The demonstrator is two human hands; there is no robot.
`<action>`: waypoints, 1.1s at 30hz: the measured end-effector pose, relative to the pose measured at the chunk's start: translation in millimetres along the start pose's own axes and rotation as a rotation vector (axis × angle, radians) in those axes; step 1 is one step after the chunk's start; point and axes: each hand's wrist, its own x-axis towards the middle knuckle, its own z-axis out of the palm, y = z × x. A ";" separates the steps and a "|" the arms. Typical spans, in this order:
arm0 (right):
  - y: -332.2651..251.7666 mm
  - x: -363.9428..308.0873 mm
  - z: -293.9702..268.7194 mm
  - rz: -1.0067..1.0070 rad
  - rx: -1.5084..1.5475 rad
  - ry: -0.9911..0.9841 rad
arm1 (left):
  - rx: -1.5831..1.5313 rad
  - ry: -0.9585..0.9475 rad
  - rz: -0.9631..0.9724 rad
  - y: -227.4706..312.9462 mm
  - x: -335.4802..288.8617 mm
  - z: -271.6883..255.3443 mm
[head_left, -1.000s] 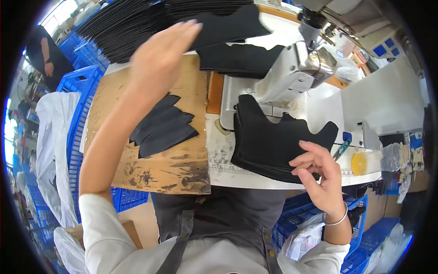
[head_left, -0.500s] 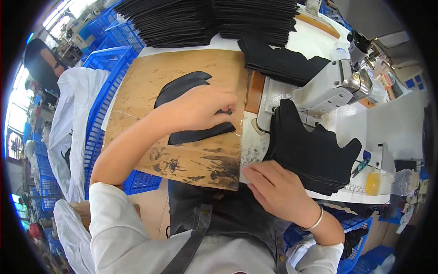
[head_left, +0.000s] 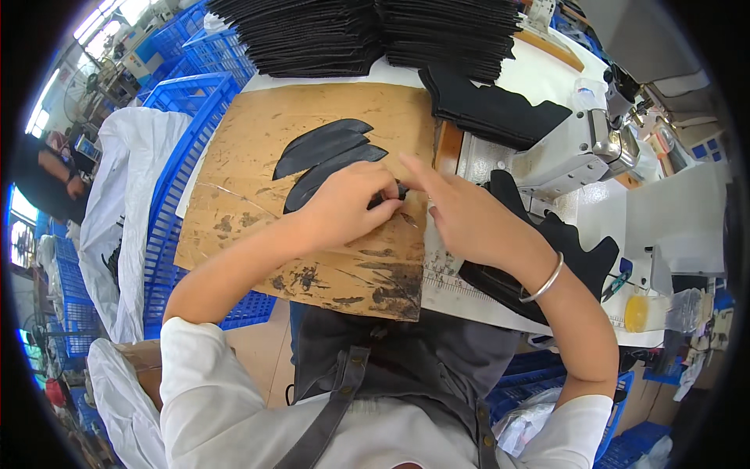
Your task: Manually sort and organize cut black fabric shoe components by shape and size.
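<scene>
On the worn brown cardboard (head_left: 234,148) lie curved, leaf-shaped black pieces, an upper one (head_left: 320,145) and a lower one (head_left: 332,173), side by side. My left hand (head_left: 348,202) covers part of the lower piece. Its thumb and fingertips pinch a small black piece (head_left: 401,190), mostly hidden by the hand. Close beside them is my right hand (head_left: 476,223), index finger stretched out toward the left fingertips; whether it touches the held piece cannot be made out. Under my right forearm sits a stack of black cut pieces (head_left: 578,238).
A sewing machine (head_left: 562,160) stands to the right, with more black cut pieces (head_left: 492,109) behind it. Tall black stacks (head_left: 312,39) rise at the back. Teal-handled snips (head_left: 617,285) and a yellow-lidded jar (head_left: 642,314) lie at right. A blue crate (head_left: 168,187) borders the left.
My right hand has risen from the table's front edge to meet my left hand. The left hand has shifted slightly down and left, uncovering more of the curved pieces.
</scene>
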 end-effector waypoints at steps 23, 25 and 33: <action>-42.7 93.5 58.9 -0.325 0.159 -0.130 | 0.196 0.158 -0.278 -16.5 -109.0 -60.8; -50.7 104.7 64.4 -0.331 0.083 -0.237 | 0.244 0.144 -0.187 -17.5 -112.7 -58.8; -58.2 117.5 58.8 -0.226 -0.037 -0.423 | 0.187 0.204 -0.223 -26.7 -121.2 -54.1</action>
